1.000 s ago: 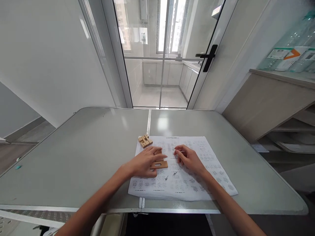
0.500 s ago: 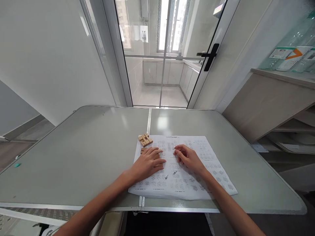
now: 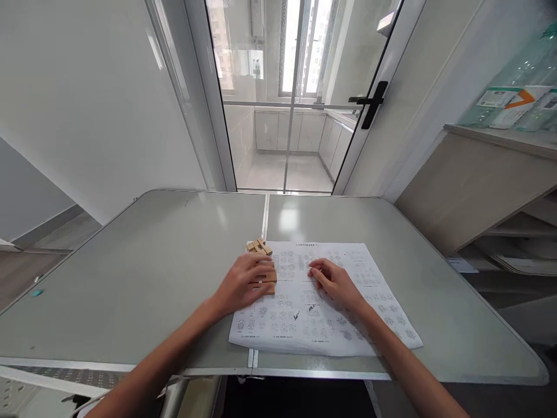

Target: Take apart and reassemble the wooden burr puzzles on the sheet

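A printed paper sheet [image 3: 300, 342] with rows of small diagrams lies on the table. At its upper left edge sits a small group of crossed, notched wooden blocks [image 3: 260, 246]. More wooden blocks [image 3: 270, 277] lie just below that group, partly covered by the fingers of my left hand [image 3: 243, 283]. This hand rests palm down at the sheet's left edge, fingers stretched out over the blocks and slightly blurred. Over the middle of the sheet, my right hand [image 3: 334, 283] has its fingers curled and its thumb near the fingertips. Whatever is between those fingertips, if anything, is hidden.
The grey table [image 3: 143, 273] has a metal seam near its middle. A small green piece [image 3: 38, 292] is at its far left edge. Beyond the table stands a glass door with a black handle [image 3: 372, 103]. Plastic bottles [image 3: 513, 96] stand on a shelf at right.
My left hand has slid left, baring the right ends of the lower wooden blocks. My right hand has stayed in nearly the same place and pose. The view has shifted slightly.
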`<state>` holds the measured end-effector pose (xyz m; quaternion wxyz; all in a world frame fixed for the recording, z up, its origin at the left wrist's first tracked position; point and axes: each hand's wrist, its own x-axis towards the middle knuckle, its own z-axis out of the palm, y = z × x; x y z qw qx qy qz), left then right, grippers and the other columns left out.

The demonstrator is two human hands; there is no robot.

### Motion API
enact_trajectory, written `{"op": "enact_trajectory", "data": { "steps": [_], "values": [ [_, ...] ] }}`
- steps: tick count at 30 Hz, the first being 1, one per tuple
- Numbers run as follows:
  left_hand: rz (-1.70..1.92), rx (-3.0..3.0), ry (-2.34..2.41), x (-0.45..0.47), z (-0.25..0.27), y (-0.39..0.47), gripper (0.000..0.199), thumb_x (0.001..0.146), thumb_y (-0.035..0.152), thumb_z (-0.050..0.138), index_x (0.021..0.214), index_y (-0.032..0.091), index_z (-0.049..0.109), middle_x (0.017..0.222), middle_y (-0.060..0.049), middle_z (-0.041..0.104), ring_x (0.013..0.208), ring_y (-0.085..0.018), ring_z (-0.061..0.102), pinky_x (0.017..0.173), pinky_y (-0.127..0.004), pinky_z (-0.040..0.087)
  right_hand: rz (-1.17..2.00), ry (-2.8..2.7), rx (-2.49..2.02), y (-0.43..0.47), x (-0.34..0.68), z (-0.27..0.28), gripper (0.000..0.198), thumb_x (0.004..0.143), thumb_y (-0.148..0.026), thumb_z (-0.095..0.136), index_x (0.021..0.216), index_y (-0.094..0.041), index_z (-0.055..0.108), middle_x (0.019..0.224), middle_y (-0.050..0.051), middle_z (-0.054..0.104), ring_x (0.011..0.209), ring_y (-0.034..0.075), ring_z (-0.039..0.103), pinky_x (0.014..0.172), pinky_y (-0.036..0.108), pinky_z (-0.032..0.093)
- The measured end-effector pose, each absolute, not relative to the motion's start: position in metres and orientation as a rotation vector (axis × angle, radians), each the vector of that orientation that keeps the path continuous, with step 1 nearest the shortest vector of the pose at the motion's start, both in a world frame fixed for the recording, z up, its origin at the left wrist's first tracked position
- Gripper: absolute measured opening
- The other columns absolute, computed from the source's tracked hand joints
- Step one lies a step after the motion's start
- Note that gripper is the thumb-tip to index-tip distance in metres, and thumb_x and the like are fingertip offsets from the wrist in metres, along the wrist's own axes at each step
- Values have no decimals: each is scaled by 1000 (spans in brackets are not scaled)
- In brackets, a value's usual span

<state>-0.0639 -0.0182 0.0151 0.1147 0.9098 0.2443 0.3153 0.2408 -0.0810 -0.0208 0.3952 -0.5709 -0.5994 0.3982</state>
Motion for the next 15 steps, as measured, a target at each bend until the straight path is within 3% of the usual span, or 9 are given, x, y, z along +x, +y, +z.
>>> {"op": "enact_trajectory", "data": {
  "steps": [4, 8, 11, 15],
  "values": [
    [1269, 2251, 1171, -56, 16, 10, 22, 108, 37, 50, 113, 24, 67, 121, -8, 68, 120, -25, 64, 104, -43, 52, 994, -1534, -1441, -80, 242, -24, 32, 102, -51, 53, 112, -23, 65, 98, 4, 77, 64, 17, 65, 64, 33, 51],
    [1110, 2043, 1384, -55, 6, 39, 34, 106, 46, 46, 116, 20, 65, 123, -11, 67, 118, -28, 64, 90, -41, 56, 1001, -1525, -1426, -79, 242, -27, 32, 102, -51, 53, 112, -23, 65, 97, 5, 77, 63, 17, 65, 63, 33, 52],
    [1039, 2060, 1360, -57, 0, 43, 39, 101, 52, 55, 121, 20, 64, 126, -11, 68, 116, -29, 65, 96, -44, 54, 999, -1527, -1421, -79, 242, -27, 32, 103, -50, 53, 112, -23, 65, 98, 5, 77, 64, 17, 65, 63, 33, 52],
    [941, 2162, 1368, -57, -6, 38, 64, 84, 60, 77, 130, 20, 57, 131, -12, 66, 122, -33, 63, 104, -49, 51, 998, -1525, -1427, -80, 241, -25, 32, 102, -50, 53, 112, -23, 66, 97, 5, 77, 62, 17, 64, 61, 33, 51]
  ]
}}
